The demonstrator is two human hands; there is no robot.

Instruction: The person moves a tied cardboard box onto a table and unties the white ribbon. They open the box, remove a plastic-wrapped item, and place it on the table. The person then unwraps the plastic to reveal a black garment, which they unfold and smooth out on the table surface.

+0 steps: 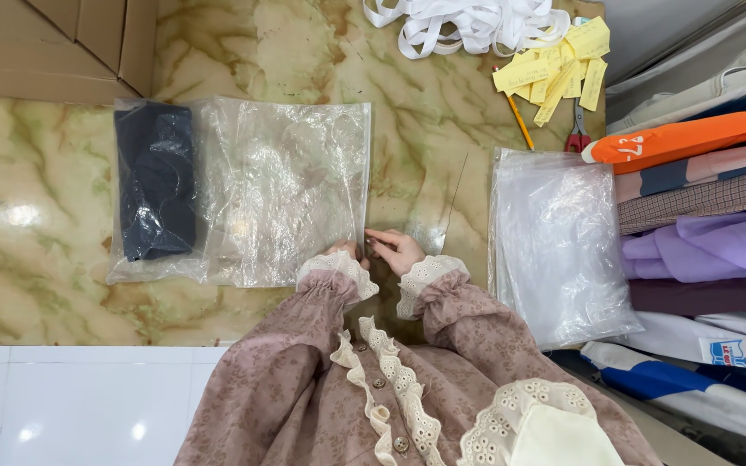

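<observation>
A clear plastic bag (278,185) lies flat on the marble table (36,216). A dark folded garment (155,192) sits inside its left end. My left hand (347,253) and my right hand (397,250) meet at the bag's right edge near the bottom corner. Fingertips of both pinch or press that edge. Both wrists wear pink sleeves with cream lace cuffs. Part of my left hand is hidden by its cuff.
A stack of empty clear bags (559,246) lies to the right. Folded clothes (701,198) are piled at the far right. Yellow paper slips (559,65), a pencil (520,121), red-handled scissors (578,134) and white ribbon (468,24) lie at the back. Cardboard boxes (53,39) stand back left.
</observation>
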